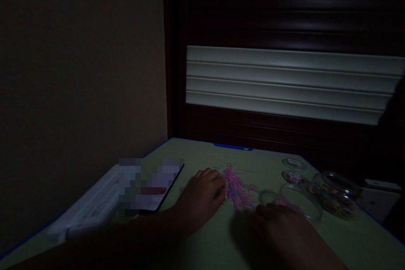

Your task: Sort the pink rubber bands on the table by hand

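A loose heap of thin pink strands or small bands, with some blue ones among them, lies on the pale green tabletop. My left hand rests at the heap's left side, fingers curled inward; whatever may be in them is hidden. To the lower right of the heap is my right hand, its fingers dark and blurred. Just beyond it stands a clear round container with some pink bits in it. The picture is dim.
A phone or tablet, partly pixelated, leans beside a white case on the left. At right lie a clear jar of colourful bands and two small round lids or tubs. A wall and dark panelling border the table.
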Tool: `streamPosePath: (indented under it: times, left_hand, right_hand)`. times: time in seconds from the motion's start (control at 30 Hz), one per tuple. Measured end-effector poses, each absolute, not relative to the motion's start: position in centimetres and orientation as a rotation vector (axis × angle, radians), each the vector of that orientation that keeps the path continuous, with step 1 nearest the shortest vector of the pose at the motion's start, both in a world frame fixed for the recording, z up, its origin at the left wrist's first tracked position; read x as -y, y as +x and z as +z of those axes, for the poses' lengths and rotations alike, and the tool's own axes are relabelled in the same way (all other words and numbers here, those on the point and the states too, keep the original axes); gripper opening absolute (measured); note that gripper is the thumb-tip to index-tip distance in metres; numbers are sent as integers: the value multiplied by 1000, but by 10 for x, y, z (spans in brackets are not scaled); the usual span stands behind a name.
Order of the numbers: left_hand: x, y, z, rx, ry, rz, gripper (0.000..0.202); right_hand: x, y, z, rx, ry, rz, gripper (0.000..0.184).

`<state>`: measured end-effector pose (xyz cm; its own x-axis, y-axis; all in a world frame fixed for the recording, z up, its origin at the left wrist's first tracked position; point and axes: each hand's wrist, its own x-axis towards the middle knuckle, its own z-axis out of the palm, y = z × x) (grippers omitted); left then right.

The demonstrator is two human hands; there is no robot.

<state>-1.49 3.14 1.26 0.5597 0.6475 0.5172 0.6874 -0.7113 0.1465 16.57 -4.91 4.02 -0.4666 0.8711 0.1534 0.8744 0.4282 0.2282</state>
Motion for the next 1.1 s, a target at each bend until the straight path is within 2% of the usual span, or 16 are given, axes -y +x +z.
streamPosePath:
  times: [0.87,1.1]
  left_hand:
    - [-23,-11,13,984,-2782,-1077,11]
    - [-18,-12,14,698,-2886,-1125,12]
  right_hand:
    - [49,169,42,2558,-1601,-430,21]
    - [44,174,37,2461,-1577,-385,26]
